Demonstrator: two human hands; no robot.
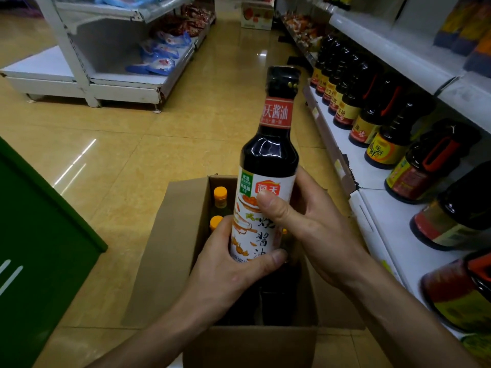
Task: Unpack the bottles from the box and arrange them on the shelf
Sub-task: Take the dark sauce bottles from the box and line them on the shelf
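Observation:
A dark soy sauce bottle [268, 160] with a white label and a red neck band is held upright above the open cardboard box [170, 251]. My left hand [225, 272] grips its lower body from the left. My right hand [303, 224] wraps the label from the right, thumb across the front. Inside the box, two bottles with orange caps [220, 193] show at the far left corner; the remaining contents are dark and hidden by my hands. The white shelf [353, 160] on the right carries a row of dark sauce bottles [382, 123].
A green bin or panel [39, 248] stands at the left. Across the tiled aisle is a white rack [111, 83] with blue packets. A printed carton [256, 14] sits far down the aisle. An upper shelf [385, 49] overhangs the bottle row.

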